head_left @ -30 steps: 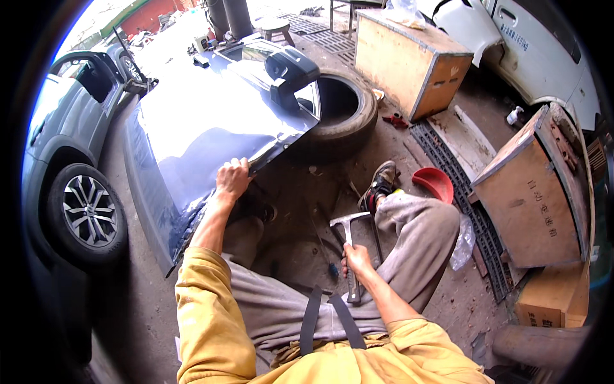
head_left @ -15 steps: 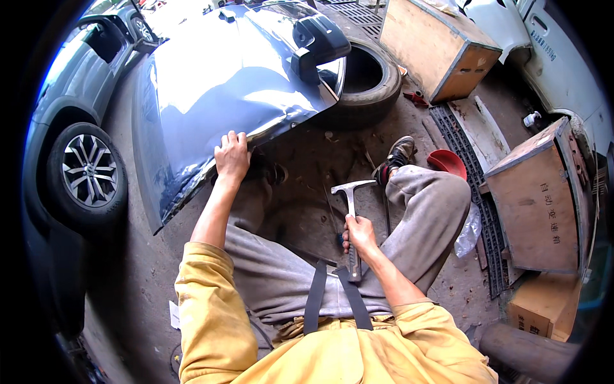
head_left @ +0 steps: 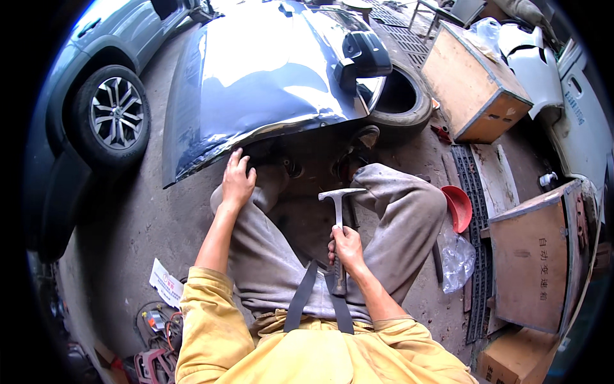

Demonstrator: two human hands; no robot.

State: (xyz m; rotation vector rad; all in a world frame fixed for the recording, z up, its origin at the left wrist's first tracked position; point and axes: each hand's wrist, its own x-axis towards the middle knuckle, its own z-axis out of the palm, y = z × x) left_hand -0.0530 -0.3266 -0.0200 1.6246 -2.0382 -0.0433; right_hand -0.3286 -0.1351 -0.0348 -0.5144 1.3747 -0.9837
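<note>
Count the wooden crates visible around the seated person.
2: one wooden crate at upper right beside the loose tyre, another wooden crate at far right past the red bowl. Others may be hidden beyond the frame.

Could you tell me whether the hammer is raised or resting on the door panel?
Raised: the right hand holds the hammer upright above the lap, its head clear of the door panel.

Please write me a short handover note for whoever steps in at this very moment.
Left hand: fingers rest on the lower edge of the blue car door panel, which lies across the person's knees and leans on a tyre.
Right hand: gripping the hammer by its handle, head raised above the lap, clear of the panel.
Done: panel positioned and steadied.
Left: any hammering; how much has been worked cannot be told.
</note>
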